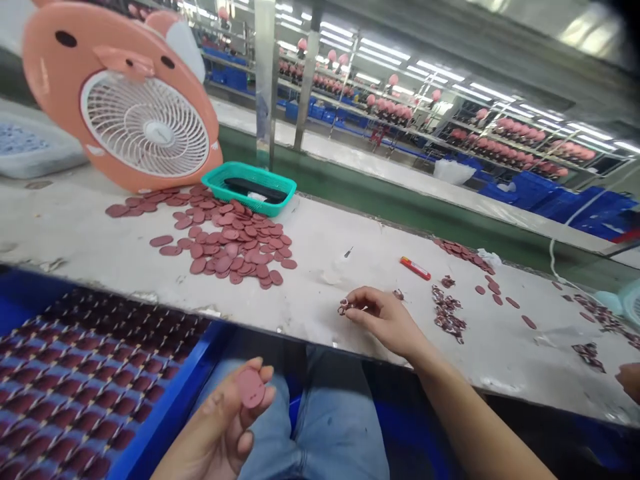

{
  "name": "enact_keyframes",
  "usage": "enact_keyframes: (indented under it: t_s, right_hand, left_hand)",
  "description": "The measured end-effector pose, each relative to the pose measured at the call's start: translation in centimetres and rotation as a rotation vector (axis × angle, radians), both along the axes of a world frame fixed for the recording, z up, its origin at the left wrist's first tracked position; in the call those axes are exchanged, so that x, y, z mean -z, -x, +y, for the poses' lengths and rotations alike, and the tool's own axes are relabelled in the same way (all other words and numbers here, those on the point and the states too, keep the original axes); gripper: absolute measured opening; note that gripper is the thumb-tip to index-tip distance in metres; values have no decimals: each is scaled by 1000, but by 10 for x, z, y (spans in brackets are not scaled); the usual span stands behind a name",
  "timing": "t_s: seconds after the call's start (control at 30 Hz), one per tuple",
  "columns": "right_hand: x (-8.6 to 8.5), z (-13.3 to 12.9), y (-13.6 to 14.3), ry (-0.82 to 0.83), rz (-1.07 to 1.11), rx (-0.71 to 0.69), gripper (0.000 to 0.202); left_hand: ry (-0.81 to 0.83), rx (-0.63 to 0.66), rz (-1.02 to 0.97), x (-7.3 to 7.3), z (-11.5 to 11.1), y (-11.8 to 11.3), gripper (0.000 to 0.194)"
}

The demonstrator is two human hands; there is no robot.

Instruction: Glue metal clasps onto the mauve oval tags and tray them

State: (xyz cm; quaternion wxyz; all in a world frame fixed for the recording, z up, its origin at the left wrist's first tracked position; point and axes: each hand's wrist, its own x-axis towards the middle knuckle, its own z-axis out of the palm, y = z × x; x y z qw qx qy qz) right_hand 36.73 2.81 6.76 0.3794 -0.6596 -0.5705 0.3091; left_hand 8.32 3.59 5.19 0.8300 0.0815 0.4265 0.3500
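My left hand (227,417), low and in front of my lap, pinches a dusty-red oval disc (251,388) with tiny holes near its lower edge. Over the front of the bench my right hand (383,317) has its fingertips closed on a small brown-and-white ribbon-like piece (344,307). Just behind those knuckles lies another such piece (399,294). To the right sits a small heap of similar brown-and-white pieces (449,312). Left of centre spreads a large pile of the same red oval discs (240,243).
A pink animal-shaped fan (145,127) stands back left, beside a green basket (250,188) holding a dark object. A red tube (415,268) lies mid-bench. At lower left, a blue crate (165,400) holds rows of discs. Another person's hand (629,381) shows at the right edge.
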Motion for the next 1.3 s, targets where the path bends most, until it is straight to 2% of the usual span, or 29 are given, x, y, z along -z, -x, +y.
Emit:
enact_keyframes:
  t_s: [0.1,0.2,0.33,0.43,0.73,1.0,1.3]
  right_hand:
    - [-10,-17,40,-22,182,-74,27]
    - [-23,-30,74,-49,331,-176,20]
    - [-35,-37,94,-145,215,-231,17]
    - [-38,-35,96,-180,122,-256,15]
    - [-43,-33,95,-183,82,-353,18]
    - [-47,-30,93,-171,56,-415,11]
    - [-48,-30,89,-176,37,-487,15]
  left_hand:
    - [18,45,63,-12,-4,-5,38]
    - [-16,110,103,-18,-6,-8,48]
    - [-125,231,75,-18,-6,-5,49]
    - [-166,278,67,-15,-6,-2,44]
    - [-185,310,-11,-3,-7,0,45]
    - [-151,306,17,-3,-7,-2,41]
    - [-134,346,12,-6,-8,-1,44]
